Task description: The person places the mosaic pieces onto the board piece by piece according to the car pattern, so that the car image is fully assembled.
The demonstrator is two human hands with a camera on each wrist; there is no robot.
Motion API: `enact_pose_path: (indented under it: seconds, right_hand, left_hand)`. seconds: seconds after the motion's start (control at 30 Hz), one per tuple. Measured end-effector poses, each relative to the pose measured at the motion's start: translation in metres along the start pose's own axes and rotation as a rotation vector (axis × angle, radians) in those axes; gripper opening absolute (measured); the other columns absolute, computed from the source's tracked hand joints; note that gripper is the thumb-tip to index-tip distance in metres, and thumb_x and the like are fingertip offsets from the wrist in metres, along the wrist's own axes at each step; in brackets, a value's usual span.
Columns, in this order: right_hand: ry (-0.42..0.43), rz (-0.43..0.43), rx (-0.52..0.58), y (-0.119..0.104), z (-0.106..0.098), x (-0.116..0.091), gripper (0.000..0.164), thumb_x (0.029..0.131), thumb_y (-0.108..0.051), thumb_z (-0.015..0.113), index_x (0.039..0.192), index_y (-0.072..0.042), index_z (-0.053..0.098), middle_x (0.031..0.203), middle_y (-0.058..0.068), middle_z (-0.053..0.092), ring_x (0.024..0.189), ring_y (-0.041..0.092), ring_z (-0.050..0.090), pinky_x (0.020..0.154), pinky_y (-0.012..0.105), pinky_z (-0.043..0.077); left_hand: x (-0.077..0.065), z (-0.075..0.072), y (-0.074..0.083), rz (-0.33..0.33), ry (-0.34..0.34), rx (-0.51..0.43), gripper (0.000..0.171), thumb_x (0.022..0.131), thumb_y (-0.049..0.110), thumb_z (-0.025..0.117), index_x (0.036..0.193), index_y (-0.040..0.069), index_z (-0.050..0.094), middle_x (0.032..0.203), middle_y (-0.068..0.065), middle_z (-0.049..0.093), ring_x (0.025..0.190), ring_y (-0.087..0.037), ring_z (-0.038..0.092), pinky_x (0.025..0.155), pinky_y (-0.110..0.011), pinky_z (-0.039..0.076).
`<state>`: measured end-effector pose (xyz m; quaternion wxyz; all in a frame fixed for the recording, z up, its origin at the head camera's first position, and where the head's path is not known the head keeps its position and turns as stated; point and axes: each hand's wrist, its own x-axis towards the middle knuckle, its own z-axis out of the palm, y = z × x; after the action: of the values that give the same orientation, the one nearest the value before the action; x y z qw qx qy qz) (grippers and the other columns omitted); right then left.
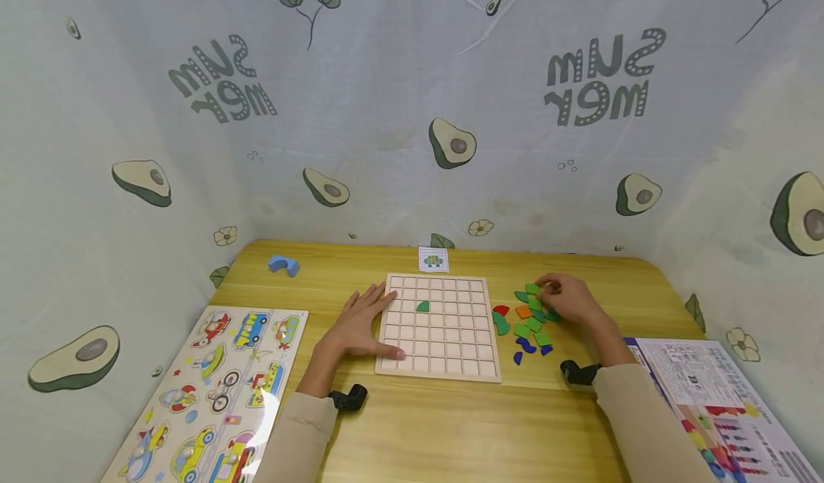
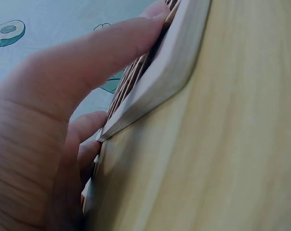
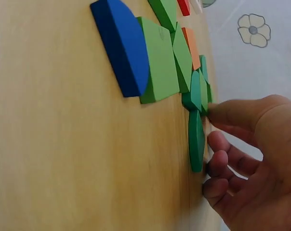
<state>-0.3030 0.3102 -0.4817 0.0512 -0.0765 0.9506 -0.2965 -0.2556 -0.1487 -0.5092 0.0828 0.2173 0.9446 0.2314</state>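
A wooden grid board lies mid-table with one green quarter-round piece in a cell. My left hand is spread along its left side, thumb resting on the lower left cells and fingertips at the upper left edge. In the left wrist view the thumb lies over the board's rim. My right hand reaches into the loose pieces, fingertips beside a light green square. In the right wrist view its fingers are loosely bent, the thumb right at the green pieces; nothing shows held.
Near the pile lie an orange square, a red piece and blue pieces. A small picture card sits behind the board. A blue arch block, a vehicle puzzle and a printed box lie farther out.
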Motion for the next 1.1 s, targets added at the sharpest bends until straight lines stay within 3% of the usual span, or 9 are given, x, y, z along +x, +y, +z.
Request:
enact_pose_path:
  seconds: [0.27, 0.47, 0.63, 0.87, 1.1]
  right_hand:
    - [0.038, 0.006, 0.020, 0.000, 0.001, -0.005, 0.039, 0.102, -0.022, 0.061, 0.130, 0.005, 0.062, 0.105, 0.018, 0.066, 0.091, 0.029, 0.062, 0.068, 0.030, 0.050]
    - [0.081, -0.029, 0.056, -0.014, 0.004, -0.016, 0.037, 0.102, -0.022, 0.064, 0.128, 0.005, 0.064, 0.106, 0.019, 0.065, 0.093, 0.031, 0.066, 0.066, 0.030, 0.052]
    - [0.094, -0.062, 0.071, -0.030, 0.010, -0.020, 0.037, 0.103, -0.022, 0.065, 0.129, 0.004, 0.065, 0.106, 0.018, 0.064, 0.085, 0.025, 0.063, 0.064, 0.030, 0.051]
    - [0.073, -0.089, 0.108, -0.048, 0.023, -0.020, 0.034, 0.102, -0.018, 0.066, 0.130, 0.001, 0.065, 0.107, 0.016, 0.063, 0.073, 0.018, 0.054, 0.056, 0.027, 0.047]
    - [0.071, -0.159, 0.148, -0.073, 0.044, -0.020, 0.032, 0.101, -0.018, 0.067, 0.127, -0.001, 0.067, 0.107, 0.014, 0.063, 0.068, 0.015, 0.048, 0.057, 0.027, 0.042]
  left_hand:
    - [0.000, 0.000, 0.003, 0.005, 0.002, 0.015, 0.122, 0.067, 0.072, 0.081, 0.165, 0.024, 0.026, 0.175, -0.006, 0.010, 0.162, -0.027, 0.007, 0.131, -0.054, 0.002]
    - [0.000, 0.001, 0.003, 0.002, 0.024, -0.003, 0.121, 0.066, 0.072, 0.083, 0.164, 0.023, 0.031, 0.174, -0.006, 0.014, 0.162, -0.028, 0.009, 0.131, -0.054, 0.003]
    - [0.001, 0.001, 0.003, -0.004, 0.038, -0.016, 0.122, 0.064, 0.072, 0.084, 0.163, 0.022, 0.034, 0.174, -0.007, 0.015, 0.162, -0.027, 0.010, 0.132, -0.053, 0.001]
    - [0.004, 0.003, 0.004, -0.009, 0.025, 0.009, 0.127, 0.063, 0.073, 0.084, 0.165, 0.022, 0.029, 0.174, -0.007, 0.012, 0.162, -0.027, 0.008, 0.132, -0.052, 0.001]
    - [0.002, 0.002, 0.005, -0.014, 0.012, 0.009, 0.128, 0.064, 0.071, 0.085, 0.165, 0.022, 0.026, 0.175, -0.007, 0.010, 0.162, -0.027, 0.007, 0.132, -0.053, 0.000]
